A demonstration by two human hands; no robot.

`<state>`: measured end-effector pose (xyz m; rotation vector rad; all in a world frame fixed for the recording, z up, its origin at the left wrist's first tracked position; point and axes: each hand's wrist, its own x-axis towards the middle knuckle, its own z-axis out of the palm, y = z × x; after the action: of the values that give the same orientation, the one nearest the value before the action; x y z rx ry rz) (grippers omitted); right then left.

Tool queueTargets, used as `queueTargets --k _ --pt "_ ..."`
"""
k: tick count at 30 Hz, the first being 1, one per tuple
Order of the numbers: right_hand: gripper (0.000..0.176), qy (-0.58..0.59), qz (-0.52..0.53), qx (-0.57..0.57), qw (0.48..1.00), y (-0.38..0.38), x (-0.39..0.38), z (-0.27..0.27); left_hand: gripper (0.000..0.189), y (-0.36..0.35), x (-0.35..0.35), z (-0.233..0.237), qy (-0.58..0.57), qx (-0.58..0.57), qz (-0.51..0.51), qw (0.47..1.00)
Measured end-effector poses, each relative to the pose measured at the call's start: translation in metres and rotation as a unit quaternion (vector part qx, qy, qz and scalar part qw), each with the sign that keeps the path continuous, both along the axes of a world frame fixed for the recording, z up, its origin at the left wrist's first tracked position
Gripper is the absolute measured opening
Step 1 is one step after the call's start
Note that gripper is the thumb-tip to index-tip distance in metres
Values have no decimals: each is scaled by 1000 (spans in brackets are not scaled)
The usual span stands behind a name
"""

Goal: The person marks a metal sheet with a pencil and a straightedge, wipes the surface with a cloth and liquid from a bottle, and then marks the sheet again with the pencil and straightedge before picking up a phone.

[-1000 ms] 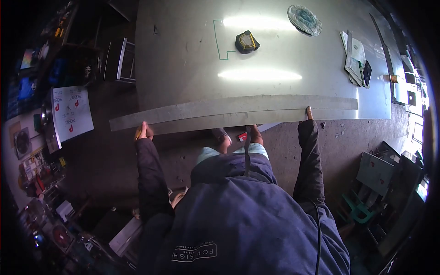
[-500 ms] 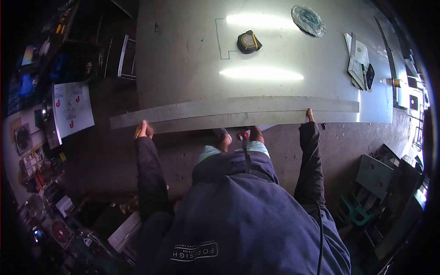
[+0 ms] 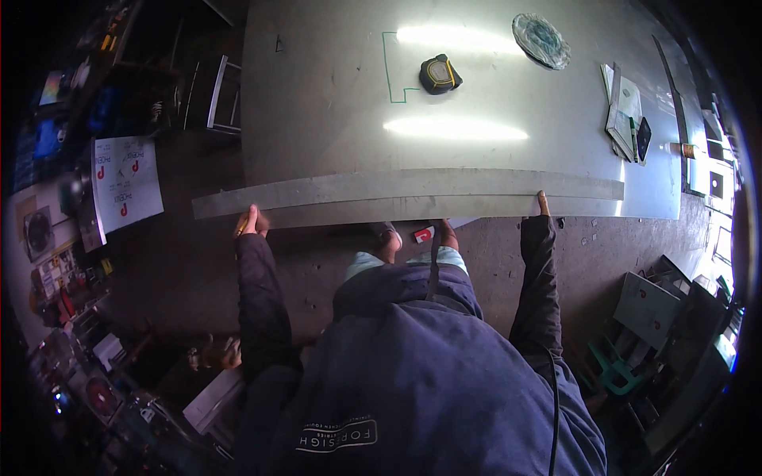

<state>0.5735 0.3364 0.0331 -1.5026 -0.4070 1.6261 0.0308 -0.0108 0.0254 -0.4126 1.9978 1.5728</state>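
A long flat metal strip [image 3: 341,189] lies along the front edge of a large metal sheet [image 3: 317,119], its left end sticking out past the sheet's side. Near that left end, my left hand [image 3: 252,222] is closed on the strip, thumb up at its near edge. Toward the other end, my right hand [image 3: 543,204] presses a thumb on top at the strip's near edge; its other fingers are hidden underneath. Beyond the strip rests a black and yellow tape measure [image 3: 440,74], beside a green outline drawn on the sheet.
A plastic-wrapped round item [image 3: 541,41] lies at the far right of the sheet. Nearer the right side are a notebook [image 3: 623,119], a green pen and a dark phone [image 3: 644,140]. A green stool [image 3: 615,366] stands low right. Printed film-covered panel [image 3: 127,186] is at left.
The view has shifted slightly, so the tape measure and other items appear a little farther right. Both hands stay at about the same places on the strip.
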Motion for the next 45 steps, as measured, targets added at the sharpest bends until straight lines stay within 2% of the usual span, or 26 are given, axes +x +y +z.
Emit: queueTargets --k 1,3,7,15,16,18,20,22,23,25,28,31,33,35,38,40,45 --pt "45 1 1 0 1000 5 2 -4 25 0 0 1 1 0 1 1000" --pt "59 -26 36 -89 995 11 7 -9 24 1 0 0 2 5 5 1000" --pt "62 -46 106 -9 993 12 10 -20 25 -3 -1 -3 -3 25 -15 1000" --pt "60 -32 93 -3 995 10 26 -38 25 2 3 -1 8 34 19 999" --pt "60 -30 92 -1 995 11 30 -42 25 -1 2 -12 10 33 19 999" --pt "60 -16 93 -4 996 16 33 -54 26 -19 -15 -18 -17 14 -114 993" --pt "60 4 93 -9 996 21 42 -67 27 -3 1 8 28 -39 -119 992" --pt "60 18 98 -9 995 23 44 -76 26 9 12 17 23 -13 -23 999" --pt "60 23 102 -11 994 23 40 -80 26 10 12 17 28 -15 -19 999" --pt "60 2 88 -17 996 25 40 -85 24 8 11 10 1 83 22 996" --pt "61 -40 61 -21 997 30 45 -82 23 5 8 6 -3 86 18 996" --pt "63 -8 70 -28 997 30 46 -80 25 2 6 5 -7 89 -3 996" --pt "64 -17 74 -17 997 38 66 -112 26 0 5 2 -4 84 -6 996" --pt "65 -24 77 -7 997 39 68 -116 26 1 6 4 1 79 -11 997" --pt "62 -69 71 -10 995 34 53 -96 28 5 10 10 3 72 -1 997" --pt "62 -101 66 20 993 37 57 -107 25 4 9 10 7 72 8 997" --pt "64 -80 88 17 993 27 47 -89 21 2 7 5 -8 102 -4 995"
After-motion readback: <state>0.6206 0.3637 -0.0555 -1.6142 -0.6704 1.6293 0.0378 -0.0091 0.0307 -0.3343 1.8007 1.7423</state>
